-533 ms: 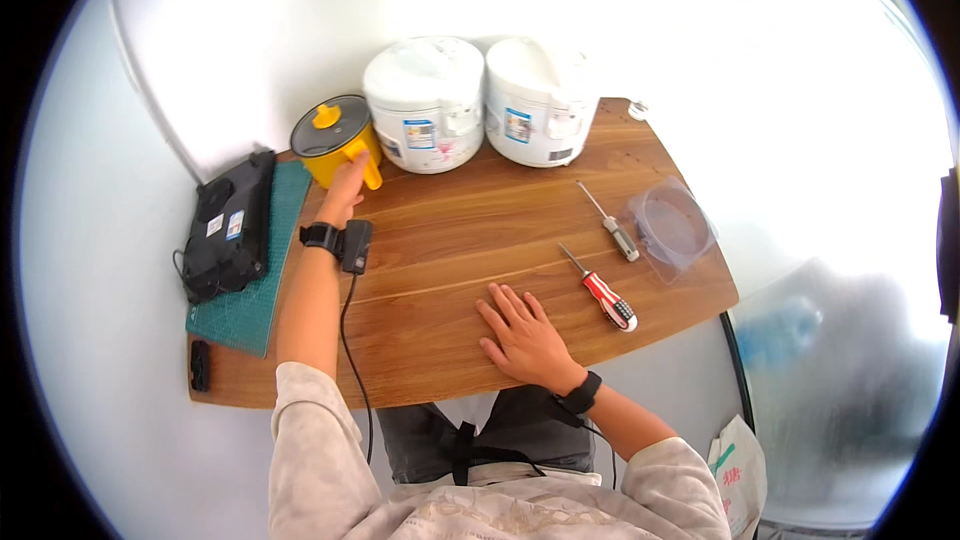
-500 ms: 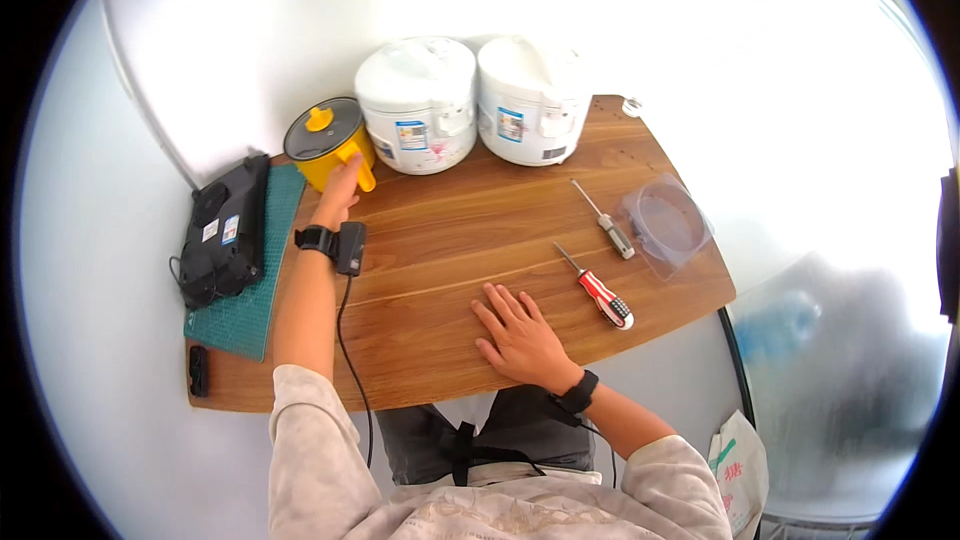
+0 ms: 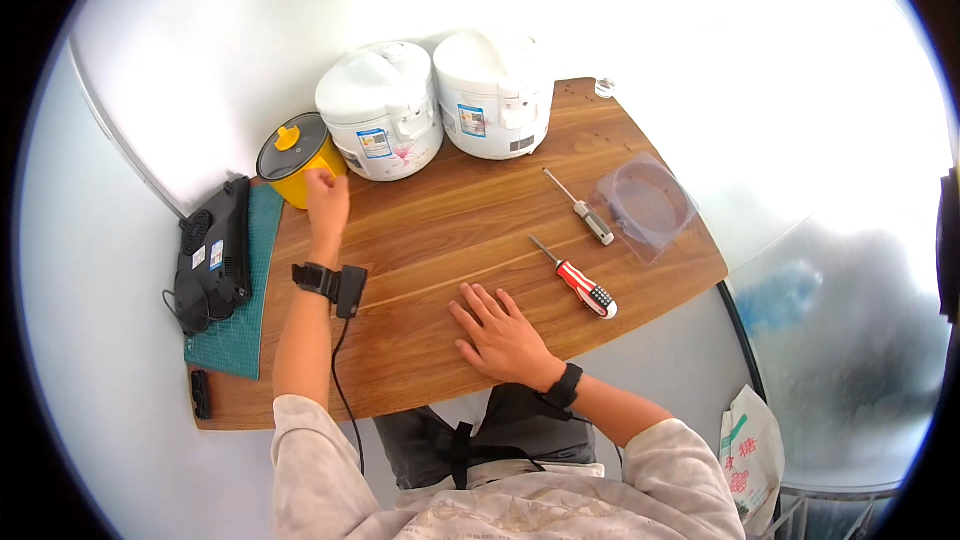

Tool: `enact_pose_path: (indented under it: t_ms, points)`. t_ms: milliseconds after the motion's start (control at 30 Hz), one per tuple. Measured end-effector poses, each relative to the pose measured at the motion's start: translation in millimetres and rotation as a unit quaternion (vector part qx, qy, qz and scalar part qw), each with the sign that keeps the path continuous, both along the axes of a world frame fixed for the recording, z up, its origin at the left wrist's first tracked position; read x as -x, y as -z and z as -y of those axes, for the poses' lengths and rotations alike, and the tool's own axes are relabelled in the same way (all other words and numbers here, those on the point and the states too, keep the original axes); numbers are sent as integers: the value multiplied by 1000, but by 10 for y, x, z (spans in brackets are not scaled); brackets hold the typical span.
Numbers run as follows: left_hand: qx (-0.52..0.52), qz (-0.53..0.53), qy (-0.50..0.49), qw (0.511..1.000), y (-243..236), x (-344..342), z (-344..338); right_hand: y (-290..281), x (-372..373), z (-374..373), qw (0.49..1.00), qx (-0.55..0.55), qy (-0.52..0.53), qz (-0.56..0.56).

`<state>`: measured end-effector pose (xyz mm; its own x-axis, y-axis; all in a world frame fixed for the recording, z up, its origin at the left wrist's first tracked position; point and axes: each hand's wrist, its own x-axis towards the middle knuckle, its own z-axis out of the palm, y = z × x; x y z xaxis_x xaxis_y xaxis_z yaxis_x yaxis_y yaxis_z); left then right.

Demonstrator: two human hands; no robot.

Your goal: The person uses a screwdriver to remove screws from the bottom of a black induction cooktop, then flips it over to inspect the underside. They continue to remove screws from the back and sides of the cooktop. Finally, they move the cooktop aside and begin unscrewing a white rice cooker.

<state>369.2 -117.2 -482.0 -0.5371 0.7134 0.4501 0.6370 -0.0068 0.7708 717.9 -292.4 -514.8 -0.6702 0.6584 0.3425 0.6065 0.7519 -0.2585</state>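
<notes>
At the far left of the table stands a yellow pot [image 3: 290, 190] with a dark lid [image 3: 305, 152] and a yellow knob. My left hand [image 3: 328, 205] is closed at its front right side, with the fingers curled round the handle, which the hand hides. My right hand [image 3: 502, 338] lies flat on the wooden table [image 3: 430, 240] near its front edge, fingers spread and holding nothing. To the right of that hand are a screwdriver with a red, white and dark handle [image 3: 587, 288] and a grey-handled screwdriver [image 3: 592, 222].
Two white rice cookers [image 3: 385, 125] stand beside the pot along the wall. A clear plastic lid [image 3: 648, 205] lies at the right. At the left, a black appliance [image 3: 215, 260] rests on a green cutting mat [image 3: 262, 250], with a small black object [image 3: 201, 395] near the corner.
The view has shifted, moving the tabletop things leftward in the picture. My left hand has closed more tightly at the pot's handle. My right hand stays flat on the table.
</notes>
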Motion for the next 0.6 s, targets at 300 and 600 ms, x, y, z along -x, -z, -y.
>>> enact_pose_path:
  t_ms: [300,600]
  points:
    - [36,-62,331,941,-1431,-2581,-651,-27,-842,-267,1000,1,10,-7]
    - [82,-259,210,939,-2164,-3782,-2028,-263,-1472,-548,998,3,-4,-56]
